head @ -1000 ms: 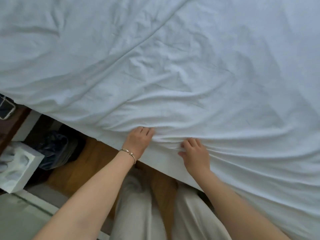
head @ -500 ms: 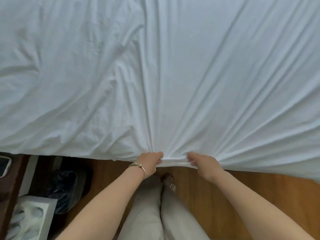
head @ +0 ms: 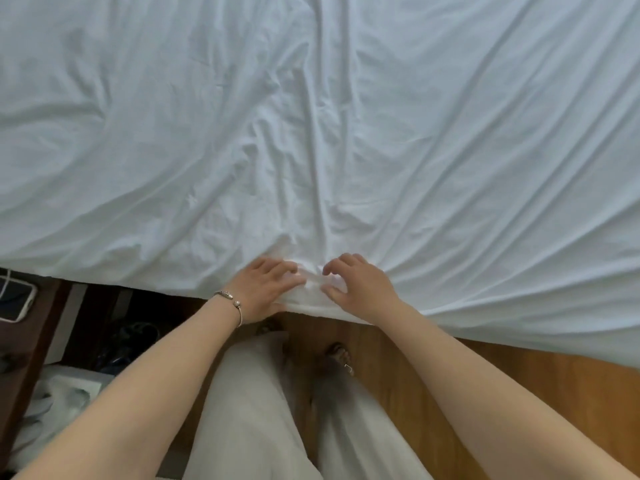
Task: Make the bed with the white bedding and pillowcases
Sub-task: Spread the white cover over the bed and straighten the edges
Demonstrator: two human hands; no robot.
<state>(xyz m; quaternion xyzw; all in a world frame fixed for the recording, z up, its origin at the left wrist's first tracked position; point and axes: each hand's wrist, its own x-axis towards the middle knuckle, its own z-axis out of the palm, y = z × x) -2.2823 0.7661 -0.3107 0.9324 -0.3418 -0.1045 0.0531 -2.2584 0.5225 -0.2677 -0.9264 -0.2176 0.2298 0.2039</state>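
Note:
A white sheet (head: 311, 133) covers the whole bed, wrinkled, with long creases running toward its near edge. My left hand (head: 266, 289), a bracelet on its wrist, lies on that edge with its fingers stretched out over the cloth and the thumb along the hem. Just to the right, my right hand (head: 360, 289) rests on the same bunched edge with its fingers spread and loosely bent. A small fold of sheet sits between the two hands. No pillows or pillowcases are in view.
A wooden floor (head: 519, 375) runs beneath the bed's edge, where my legs in light trousers (head: 249, 410) stand. At the left are a dark wooden nightstand with a phone (head: 17, 299), a dark bag (head: 131, 334) and a white box (head: 69, 393).
Both hands gripped the sheet's edge and pulled it toward me until it was taut. Now their fingers have loosened and lie on the cloth, and the creases have slackened.

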